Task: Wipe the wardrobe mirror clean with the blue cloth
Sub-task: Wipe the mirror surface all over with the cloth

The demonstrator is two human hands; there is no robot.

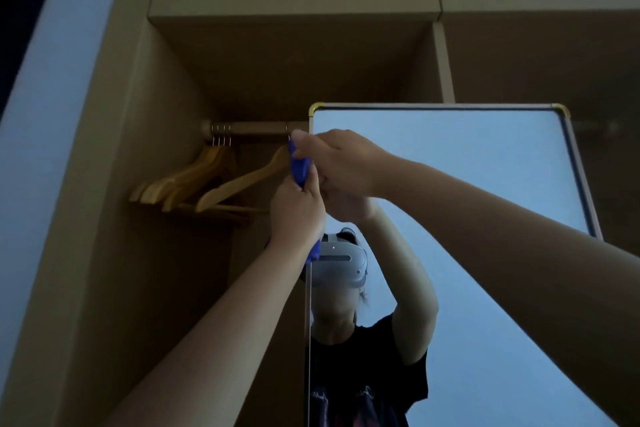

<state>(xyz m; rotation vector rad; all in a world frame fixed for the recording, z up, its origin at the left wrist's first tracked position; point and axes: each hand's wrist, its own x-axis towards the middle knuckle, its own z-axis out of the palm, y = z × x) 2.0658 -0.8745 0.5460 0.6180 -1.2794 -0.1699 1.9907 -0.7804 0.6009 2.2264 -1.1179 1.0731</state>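
Both arms reach up to the left edge of the mirror (450, 163), near its top corner. The blue cloth (298, 166) sits bunched at that edge, with a strip trailing down past the wrist. The left hand (298, 208) is closed around the lower part of the cloth, fingers curled tight together. The right hand (337, 163) comes in from the right and pinches the upper end between thumb and fingers — though the light is dim and I can't tell how many fingers are on it.

Step in hand, as I read it: working the frame edge, or regathering the cloth there; the glass looks unwiped in the middle, but streaks wouldn't show in this gloom. Next move likely calls for flattening the cloth into a pad and pressing it flat on the glass, sweeping right across the top.

Wooden hangers (194, 184) hang on the rail (249, 127), left, clear of the hands.
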